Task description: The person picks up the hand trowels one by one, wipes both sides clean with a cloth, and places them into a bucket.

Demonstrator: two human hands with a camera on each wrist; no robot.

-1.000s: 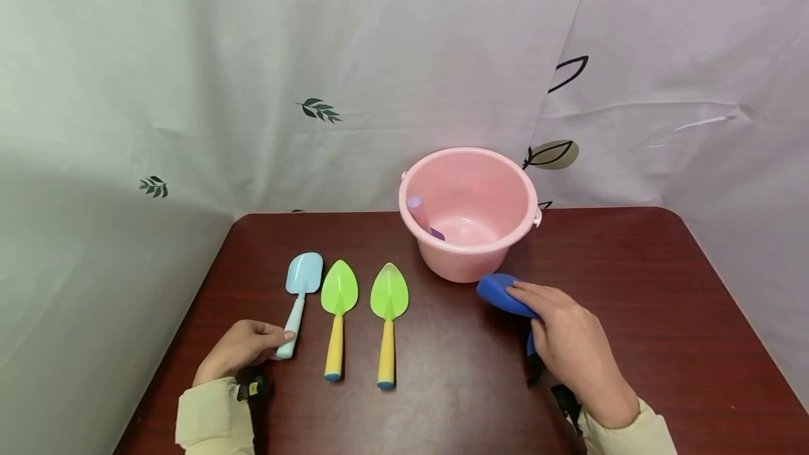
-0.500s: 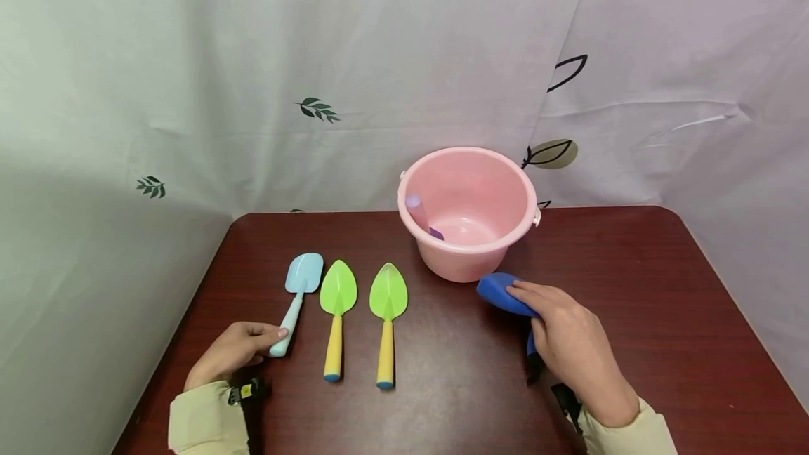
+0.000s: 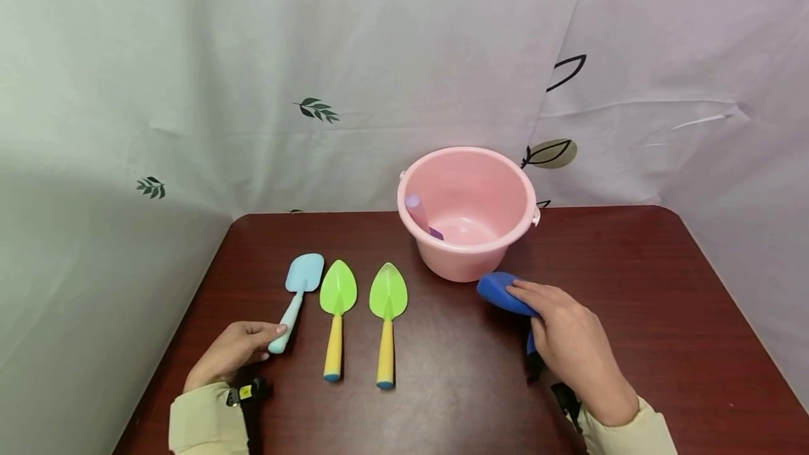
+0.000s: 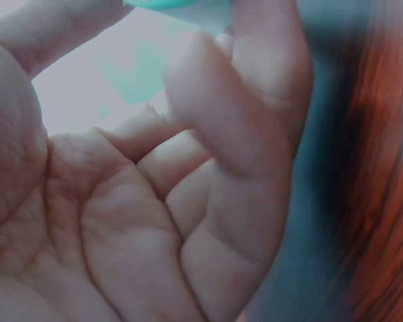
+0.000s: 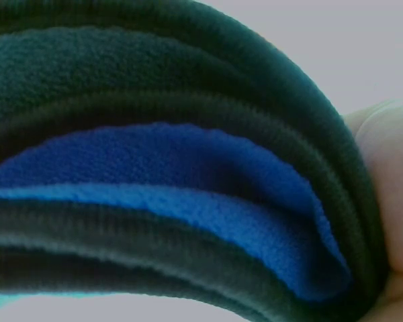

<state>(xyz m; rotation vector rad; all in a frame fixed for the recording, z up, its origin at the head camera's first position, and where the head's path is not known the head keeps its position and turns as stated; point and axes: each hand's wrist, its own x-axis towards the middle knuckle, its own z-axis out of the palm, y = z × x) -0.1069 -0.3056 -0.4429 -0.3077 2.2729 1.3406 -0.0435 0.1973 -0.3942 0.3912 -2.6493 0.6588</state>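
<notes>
At the left of the head view, my left hand (image 3: 230,353) pinches the end of the handle of a light blue toy trowel (image 3: 305,272). The trowel's blade points away over the table. The left wrist view shows curled fingers (image 4: 248,147) close up, with a strip of blue-green at the top edge. On the right, my right hand (image 3: 571,343) holds a folded blue cloth (image 3: 499,292). Close up in the right wrist view, that cloth has soft fuzzy layers and dark stitched edging (image 5: 188,111).
Two green trowels (image 3: 338,288) with yellow handles lie side by side right of the light blue one. A pink bucket (image 3: 464,258) stands at the back of the brown table (image 3: 645,279), with a purple-handled item (image 3: 415,209) leaning inside. A pale curtain (image 3: 379,55) hangs behind.
My left hand has shifted slightly left, swinging the light blue trowel's handle end left while its blade stays nearly in place. The right hand and the cloth have not moved.
</notes>
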